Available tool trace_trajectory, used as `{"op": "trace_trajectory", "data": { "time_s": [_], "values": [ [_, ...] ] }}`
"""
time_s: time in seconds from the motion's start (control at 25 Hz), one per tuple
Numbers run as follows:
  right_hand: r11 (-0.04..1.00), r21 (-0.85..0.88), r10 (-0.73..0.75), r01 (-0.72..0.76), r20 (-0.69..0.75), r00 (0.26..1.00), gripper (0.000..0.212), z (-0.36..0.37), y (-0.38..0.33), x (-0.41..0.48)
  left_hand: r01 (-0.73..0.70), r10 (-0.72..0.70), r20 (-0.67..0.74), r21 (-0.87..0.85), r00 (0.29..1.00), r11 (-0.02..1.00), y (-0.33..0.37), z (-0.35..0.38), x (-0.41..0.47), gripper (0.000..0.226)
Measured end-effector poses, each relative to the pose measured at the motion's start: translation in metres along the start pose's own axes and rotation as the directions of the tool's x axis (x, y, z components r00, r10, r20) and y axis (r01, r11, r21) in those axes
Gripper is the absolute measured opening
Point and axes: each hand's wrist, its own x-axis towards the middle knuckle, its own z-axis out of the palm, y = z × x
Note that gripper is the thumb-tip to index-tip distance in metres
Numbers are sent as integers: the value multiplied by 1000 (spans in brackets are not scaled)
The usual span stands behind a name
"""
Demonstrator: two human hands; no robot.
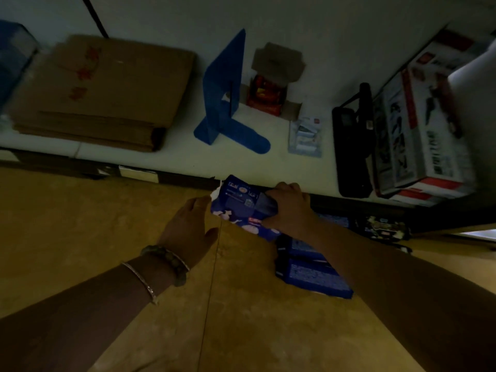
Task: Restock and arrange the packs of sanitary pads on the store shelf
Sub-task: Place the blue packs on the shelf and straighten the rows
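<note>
A blue pack of sanitary pads (237, 204) is held just below the front edge of the white shelf (174, 159). My right hand (291, 208) grips its right end with curled fingers. My left hand (189, 229), fingers straight, touches the pack's left edge with its fingertips. Two more blue packs (314, 275) lie on the tan floor under my right forearm. The scene is dim.
On the shelf stand a stack of flattened cardboard (107, 92), a blue bookend-style divider (225, 98), a small open carton with red items (271, 84), a blister pack (306, 135), a black case (351, 140) and large printed boxes (424, 124). More dark packs (383, 226) sit on the level below.
</note>
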Motion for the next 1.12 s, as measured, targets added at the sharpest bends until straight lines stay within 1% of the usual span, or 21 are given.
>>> {"op": "trace_trajectory", "data": {
  "time_s": [0.08,0.16,0.24,0.36,0.48,0.64,0.76,0.84,0.92,1.04,1.12],
  "values": [
    [967,254,-25,33,-35,999,69,-25,-5,-20,26,-26,3,-37,1000,999,12,-14,-9,74],
    [899,434,-49,56,-28,998,61,-53,-15,-46,44,-45,-2,-82,999,996,24,-30,-20,81],
    [855,514,-71,63,-5,997,61,-73,-24,-69,41,-42,-4,-145,999,989,34,-43,-31,83],
    [812,575,-104,103,-32,994,56,-125,-47,-113,-40,25,-60,-258,998,965,65,-86,-59,74],
    [826,531,-162,187,-94,982,56,-193,-73,-158,-111,54,-168,-346,984,932,105,-140,-89,66],
    [822,504,-207,265,-169,964,49,-290,-108,-222,-180,73,-280,-375,957,910,162,-210,-131,61],
    [825,470,-223,313,-238,945,51,-357,-129,-276,-186,48,-325,-411,945,893,210,-265,-167,58],
    [836,434,-236,334,-265,935,49,-398,-141,-311,-212,58,-355,-412,933,886,240,-295,-188,58],
    [843,405,-251,355,-288,924,46,-435,-154,-345,-220,46,-357,-464,933,858,267,-322,-210,56],
    [861,339,-265,380,-339,903,42,-485,-170,-397,-267,83,-376,-471,923,841,304,-361,-246,45],
    [864,287,-286,415,-399,871,43,-510,-178,-427,-303,105,-397,-478,912,825,327,-384,-269,50]
  ]
}}
